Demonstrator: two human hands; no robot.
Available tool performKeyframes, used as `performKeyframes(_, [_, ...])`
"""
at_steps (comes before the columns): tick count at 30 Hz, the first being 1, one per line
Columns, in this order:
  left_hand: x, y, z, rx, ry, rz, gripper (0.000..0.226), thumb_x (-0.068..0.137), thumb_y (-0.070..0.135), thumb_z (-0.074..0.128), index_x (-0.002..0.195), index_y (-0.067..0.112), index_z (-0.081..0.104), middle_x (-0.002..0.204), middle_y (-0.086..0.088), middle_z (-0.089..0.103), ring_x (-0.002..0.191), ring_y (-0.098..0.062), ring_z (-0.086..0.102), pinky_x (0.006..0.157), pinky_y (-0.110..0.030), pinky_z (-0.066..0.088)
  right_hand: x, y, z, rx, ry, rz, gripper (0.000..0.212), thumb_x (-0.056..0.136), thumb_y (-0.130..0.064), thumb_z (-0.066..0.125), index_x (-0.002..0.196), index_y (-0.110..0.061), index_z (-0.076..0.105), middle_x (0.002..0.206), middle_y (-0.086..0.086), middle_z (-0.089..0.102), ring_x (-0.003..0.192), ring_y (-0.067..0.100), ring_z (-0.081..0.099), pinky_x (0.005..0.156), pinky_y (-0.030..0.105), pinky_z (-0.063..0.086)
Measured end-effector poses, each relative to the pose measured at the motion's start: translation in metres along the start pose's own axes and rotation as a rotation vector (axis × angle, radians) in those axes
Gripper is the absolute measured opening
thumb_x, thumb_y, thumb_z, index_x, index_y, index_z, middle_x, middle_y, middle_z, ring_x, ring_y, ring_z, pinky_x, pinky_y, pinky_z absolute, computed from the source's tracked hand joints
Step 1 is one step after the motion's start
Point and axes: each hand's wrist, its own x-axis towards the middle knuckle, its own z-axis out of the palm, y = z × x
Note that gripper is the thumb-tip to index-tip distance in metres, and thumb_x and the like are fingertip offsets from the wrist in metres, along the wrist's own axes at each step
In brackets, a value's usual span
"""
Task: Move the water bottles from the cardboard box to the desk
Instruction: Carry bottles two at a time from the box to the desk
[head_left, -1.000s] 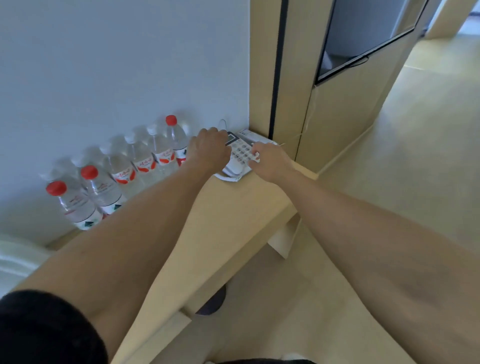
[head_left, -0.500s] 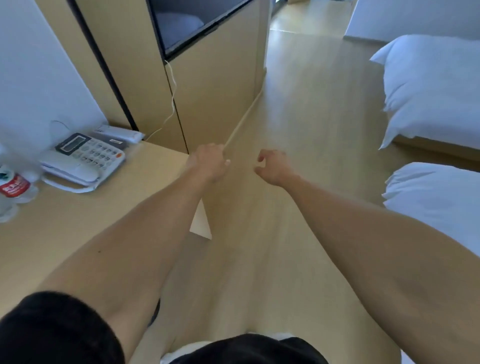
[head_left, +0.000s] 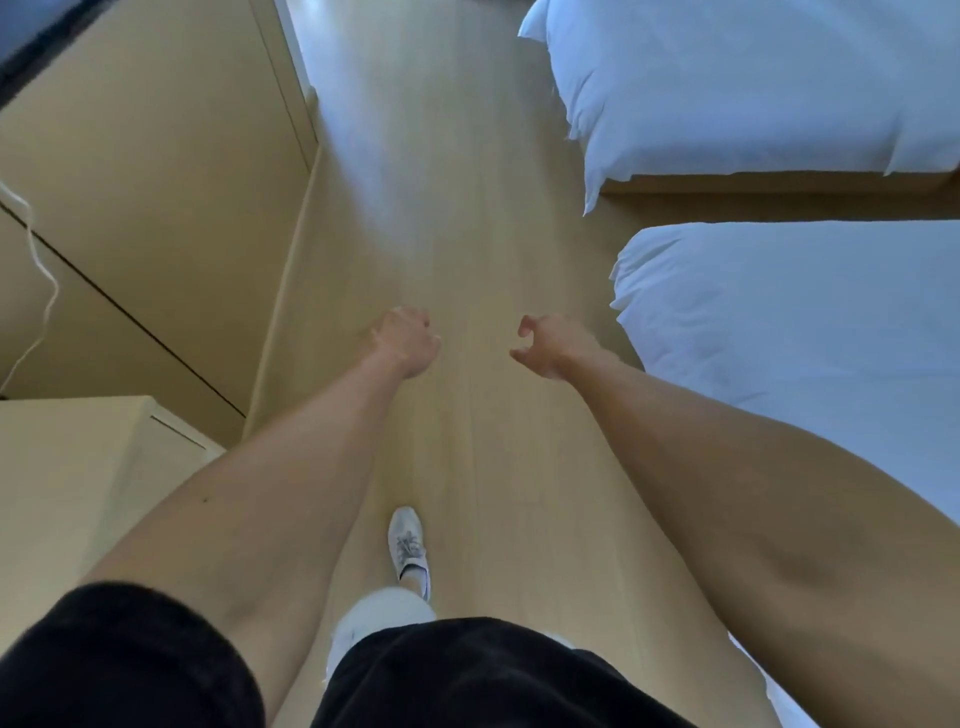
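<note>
My left hand (head_left: 408, 340) is stretched out over the wooden floor with its fingers curled into a loose fist and nothing in it. My right hand (head_left: 550, 343) hangs beside it, empty, its fingers bent but apart. Only a corner of the light wooden desk (head_left: 78, 467) shows at the lower left. No water bottle and no cardboard box is in view.
A wooden cabinet (head_left: 156, 182) with a white cable (head_left: 44, 280) stands at the left. Two beds with white covers (head_left: 779, 338) fill the right side. A strip of wooden floor (head_left: 441, 182) runs between them. My foot in a white shoe (head_left: 410, 551) is on the floor.
The view has swung right, away from the desk. The bottles and the telephone have left the frame. Both empty hands have come off the desk and now hang over the floor.
</note>
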Motion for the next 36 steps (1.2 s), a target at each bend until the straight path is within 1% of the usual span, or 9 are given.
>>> performKeyframes(6, [0.088,-0.002,-0.009,0.028,-0.057,0.042,0.048,0.098,0.035,0.050,0.144,0.020,0.050,0.147,-0.017,0.049,0.134,-0.037,0.048,0.107,-0.046,0.042,0.066,0.000,-0.018,0.022,-0.039,0.081,0.054,0.100,-0.044,0.049,0.149,-0.023,0.039,0.147,0.005,0.046,0.131,0.027,0.047,0.104,0.044,0.045])
performKeyframes(11, [0.166,-0.011,-0.040,0.028,-0.083,0.058,0.047,0.099,0.034,0.050,0.145,0.024,0.046,0.150,-0.014,0.044,0.138,-0.034,0.043,0.110,-0.046,0.036,0.148,-0.031,-0.053,-0.005,-0.045,0.090,0.055,0.100,-0.047,0.047,0.150,-0.028,0.036,0.149,0.005,0.044,0.132,0.027,0.047,0.104,0.045,0.045])
performKeyframes(16, [0.235,-0.024,-0.074,0.088,-0.075,0.091,0.051,0.098,0.040,0.050,0.146,0.025,0.045,0.149,-0.012,0.047,0.138,-0.033,0.044,0.108,-0.043,0.037,0.220,-0.054,-0.079,-0.036,-0.063,0.107,0.058,0.100,-0.049,0.045,0.153,-0.029,0.030,0.154,0.006,0.037,0.137,0.029,0.041,0.106,0.047,0.043])
performKeyframes(18, [0.256,-0.027,-0.083,0.097,-0.084,0.106,0.054,0.096,0.042,0.053,0.147,0.025,0.044,0.149,-0.010,0.047,0.138,-0.032,0.044,0.110,-0.042,0.035,0.241,-0.058,-0.087,-0.052,-0.077,0.112,0.061,0.101,-0.051,0.042,0.155,-0.030,0.025,0.158,0.004,0.033,0.141,0.028,0.037,0.109,0.049,0.040])
performKeyframes(20, [0.282,-0.026,-0.091,0.098,-0.077,0.127,0.056,0.095,0.044,0.054,0.146,0.024,0.044,0.150,-0.007,0.046,0.139,-0.030,0.043,0.112,-0.041,0.033,0.268,-0.060,-0.096,-0.073,-0.079,0.109,0.063,0.101,-0.052,0.039,0.157,-0.029,0.020,0.162,0.003,0.027,0.147,0.027,0.028,0.115,0.049,0.033])
performKeyframes(22, [0.301,-0.024,-0.096,0.091,-0.082,0.151,0.058,0.095,0.047,0.052,0.146,0.023,0.043,0.154,-0.005,0.043,0.142,-0.027,0.039,0.116,-0.042,0.029,0.287,-0.060,-0.102,-0.091,-0.086,0.099,0.065,0.102,-0.054,0.036,0.158,-0.029,0.017,0.164,0.001,0.022,0.150,0.026,0.021,0.118,0.049,0.027])
performKeyframes(24, [0.327,-0.021,-0.102,0.077,-0.079,0.162,0.060,0.095,0.050,0.050,0.148,0.023,0.041,0.156,-0.004,0.040,0.145,-0.025,0.035,0.118,-0.044,0.025,0.313,-0.060,-0.109,-0.114,-0.085,0.094,0.066,0.102,-0.055,0.034,0.158,-0.029,0.015,0.165,-0.001,0.019,0.152,0.024,0.015,0.119,0.049,0.025])
performKeyframes(29, [0.398,-0.010,-0.118,0.070,-0.086,0.146,0.065,0.097,0.052,0.045,0.154,0.022,0.034,0.162,-0.001,0.031,0.150,-0.022,0.026,0.122,-0.046,0.017,0.393,-0.052,-0.126,-0.162,-0.073,0.050,0.068,0.101,-0.058,0.031,0.159,-0.028,0.011,0.166,0.000,0.014,0.153,0.023,0.013,0.122,0.043,0.019])
performKeyframes(36, [0.525,0.018,-0.149,0.118,-0.082,0.059,0.066,0.098,0.054,0.044,0.153,0.019,0.035,0.162,-0.004,0.032,0.150,-0.023,0.027,0.122,-0.045,0.018,0.526,-0.030,-0.180,-0.131,-0.056,-0.020,0.069,0.101,-0.059,0.031,0.159,-0.027,0.012,0.167,0.001,0.013,0.153,0.022,0.012,0.122,0.044,0.017])
